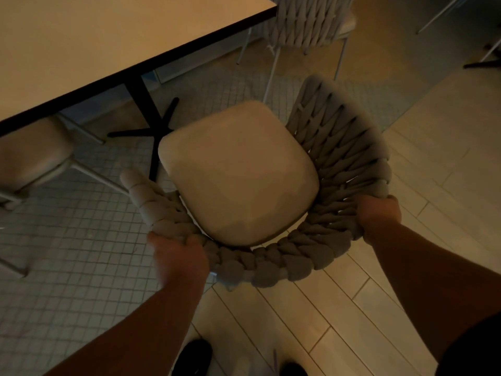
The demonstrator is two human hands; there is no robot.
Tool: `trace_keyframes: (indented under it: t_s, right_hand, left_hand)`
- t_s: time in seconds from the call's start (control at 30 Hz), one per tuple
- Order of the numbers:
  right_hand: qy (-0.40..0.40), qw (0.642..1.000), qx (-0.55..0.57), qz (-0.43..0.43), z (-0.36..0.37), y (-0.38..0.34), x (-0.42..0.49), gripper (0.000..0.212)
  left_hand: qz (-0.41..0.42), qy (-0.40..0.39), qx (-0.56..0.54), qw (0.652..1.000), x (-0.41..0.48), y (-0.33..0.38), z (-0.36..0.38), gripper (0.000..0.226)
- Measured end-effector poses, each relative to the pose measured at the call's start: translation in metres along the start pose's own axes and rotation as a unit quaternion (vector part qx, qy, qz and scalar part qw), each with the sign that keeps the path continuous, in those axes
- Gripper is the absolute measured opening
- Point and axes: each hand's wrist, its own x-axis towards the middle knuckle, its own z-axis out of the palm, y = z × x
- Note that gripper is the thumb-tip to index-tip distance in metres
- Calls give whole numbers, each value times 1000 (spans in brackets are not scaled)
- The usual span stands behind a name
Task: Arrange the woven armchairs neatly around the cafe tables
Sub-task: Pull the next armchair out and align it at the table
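Note:
A woven armchair (273, 264) with a thick grey rope back and a beige seat cushion (238, 172) stands right below me, its open front facing the cafe table (81, 44). My left hand (179, 256) grips the woven rim at the back left. My right hand (379, 215) grips the rim at the back right. The chair's front sits a little short of the table's black cross-shaped pedestal foot (151, 128). The picture is dim and slightly blurred.
A second woven armchair (301, 23) stands beyond the table's far corner. Another cushioned chair (32, 156) is tucked under the table at the left. My dark shoes (195, 356) show at the bottom. Small square tiles lie under the table, long plank tiles at the right.

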Motion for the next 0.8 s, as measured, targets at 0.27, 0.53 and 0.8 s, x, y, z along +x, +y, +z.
trace_keyframes:
  t_s: [0.27,0.53,0.8]
  right_hand:
    - [13,999,-30,-21,-1,-8,20,43]
    - [41,990,-38,-129,-2,-7,20,46]
    - [-22,946,-232,-227,-7,-5,34,79]
  left_hand:
    - [-4,-10,-23,1000,-12,-1,13,52]
    - [-33,-8,43,998,-14,6,12,75]
    - [379,-309,501,714,-38,21,29,93]
